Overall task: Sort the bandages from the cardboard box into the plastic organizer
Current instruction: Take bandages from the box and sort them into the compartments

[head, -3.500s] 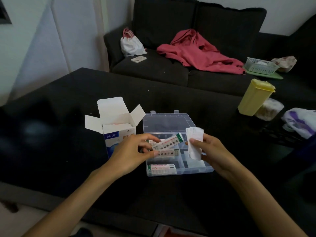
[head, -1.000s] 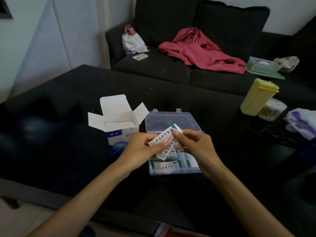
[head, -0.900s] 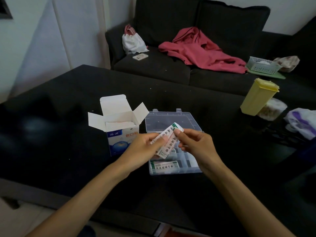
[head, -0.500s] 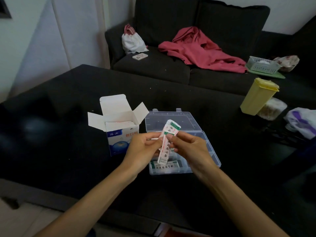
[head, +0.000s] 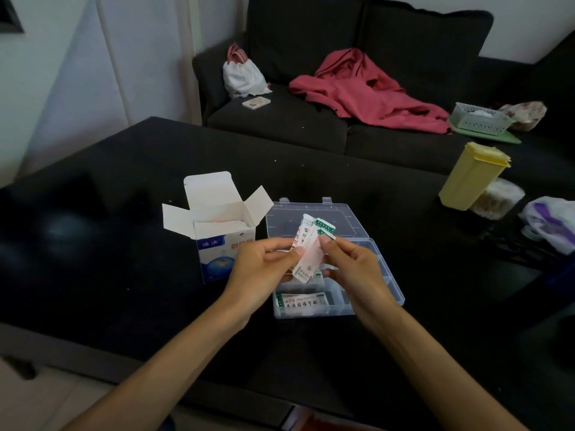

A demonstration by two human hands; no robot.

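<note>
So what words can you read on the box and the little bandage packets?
Cardboard box: red "创口" on the front, the rest hidden behind the left hand; the blue label's script is too blurred to read.
Bandage in the plastic organizer: a row of red Chinese characters, too blurred to read surely.
Bandages held by both hands, right hand: print too small to read.

White-green bandages (head: 311, 244); white-blue cardboard box (head: 222, 241); clear plastic organizer (head: 385, 275); black table (head: 124, 181); yellow container (head: 469, 178).
</note>
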